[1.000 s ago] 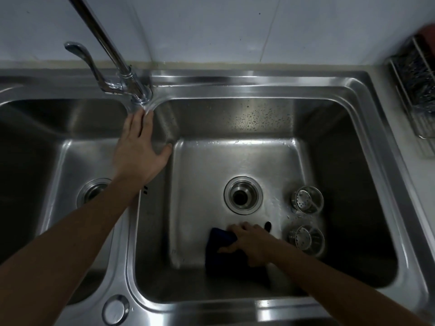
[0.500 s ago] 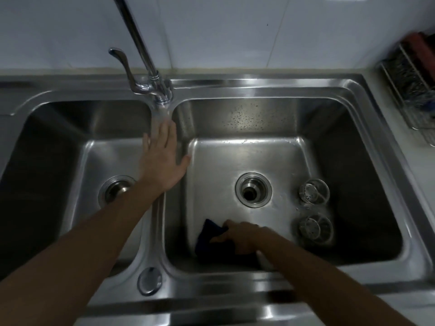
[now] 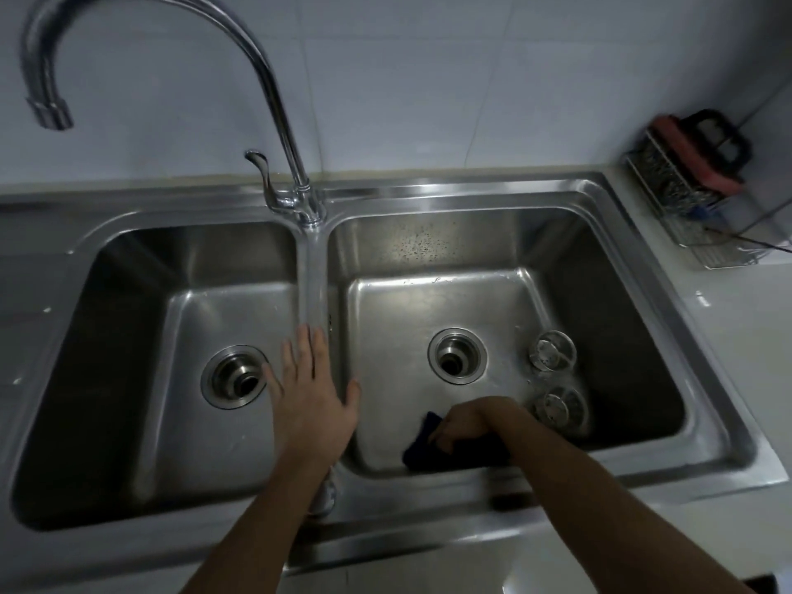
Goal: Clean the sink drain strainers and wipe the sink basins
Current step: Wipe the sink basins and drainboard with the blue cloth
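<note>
Ok so going left to right; the left basin (image 3: 180,422) has its drain (image 3: 233,377) open with no strainer in it, and I honestly can't tell if that side has been wiped or not. The left hand (image 3: 315,400) lies flat on the divider (image 3: 315,285) between the two bowls, fingers straight, gripping nothing, just bracing I'd guess; the faucet (image 3: 283,122) sits at the back of that divider with its spout swung out over the left side.

In the right basin (image 3: 450,293) the drain hole (image 3: 456,357) is open too. The right hand (image 3: 475,422) is down at the near edge of the floor, fingers curled around a dark blue cloth (image 3: 422,448) and pressing it to the steel; so wiping looks underway here, but there are droplets on the back wall, so I'd say it's not finished.

Both strainers sit on the basin floor right of the drain, one further back (image 3: 551,350) and one nearer (image 3: 559,407), just beside the wrist; clean or not, too small to tell. Far right on the counter there's a wire rack (image 3: 685,195).

My read is roughly midway; the rest of this bowl, maybe the left one, and the strainers going back in are what's left.
</note>
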`<act>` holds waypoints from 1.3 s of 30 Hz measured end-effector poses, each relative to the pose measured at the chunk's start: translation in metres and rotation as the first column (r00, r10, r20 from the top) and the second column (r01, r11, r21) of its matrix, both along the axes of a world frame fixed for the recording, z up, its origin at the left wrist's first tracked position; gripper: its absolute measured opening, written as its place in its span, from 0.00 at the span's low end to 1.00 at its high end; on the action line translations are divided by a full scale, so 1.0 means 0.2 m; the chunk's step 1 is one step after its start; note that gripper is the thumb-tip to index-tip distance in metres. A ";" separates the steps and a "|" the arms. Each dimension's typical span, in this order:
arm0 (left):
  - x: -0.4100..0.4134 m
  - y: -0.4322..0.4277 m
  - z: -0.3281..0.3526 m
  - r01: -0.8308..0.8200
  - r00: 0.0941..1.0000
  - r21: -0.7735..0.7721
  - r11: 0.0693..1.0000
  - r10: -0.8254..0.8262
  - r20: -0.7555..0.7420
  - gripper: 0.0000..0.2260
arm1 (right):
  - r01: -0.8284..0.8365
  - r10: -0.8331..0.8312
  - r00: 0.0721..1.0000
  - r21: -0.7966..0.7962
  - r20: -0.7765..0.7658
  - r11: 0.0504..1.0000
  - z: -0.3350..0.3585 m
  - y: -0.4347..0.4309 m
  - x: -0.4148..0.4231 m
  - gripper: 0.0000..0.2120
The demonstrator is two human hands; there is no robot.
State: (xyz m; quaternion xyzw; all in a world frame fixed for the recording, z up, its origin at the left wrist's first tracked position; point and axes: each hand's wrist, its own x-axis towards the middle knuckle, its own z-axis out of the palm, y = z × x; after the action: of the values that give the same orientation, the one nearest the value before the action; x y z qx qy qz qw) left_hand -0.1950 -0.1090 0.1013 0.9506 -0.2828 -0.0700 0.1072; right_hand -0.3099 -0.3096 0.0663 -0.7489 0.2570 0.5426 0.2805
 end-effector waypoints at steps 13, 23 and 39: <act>-0.01 0.05 0.05 0.052 0.998 -0.049 0.997 -0.053 -0.036 0.31 | 0.014 -0.009 0.972 -0.016 0.235 1.000 0.79 0.06 -0.23 0.22; -0.39 -0.45 0.19 0.290 0.891 -0.439 0.851 -0.407 -0.200 0.11 | 0.286 -0.010 0.903 -0.584 0.429 0.760 0.74 -0.17 -1.16 0.24; -1.08 -1.17 0.32 0.192 0.311 -0.264 0.945 -0.313 -0.897 0.20 | 0.971 -0.631 -0.222 0.229 0.743 -0.072 0.55 -0.14 -1.43 0.28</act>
State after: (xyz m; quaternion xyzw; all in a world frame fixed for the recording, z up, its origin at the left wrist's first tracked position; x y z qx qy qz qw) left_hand -0.4100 -0.3420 0.1660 0.6783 -0.3201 -0.5960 0.2867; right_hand -0.5957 -0.3378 0.1761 -0.5162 0.6941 -0.2120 0.4548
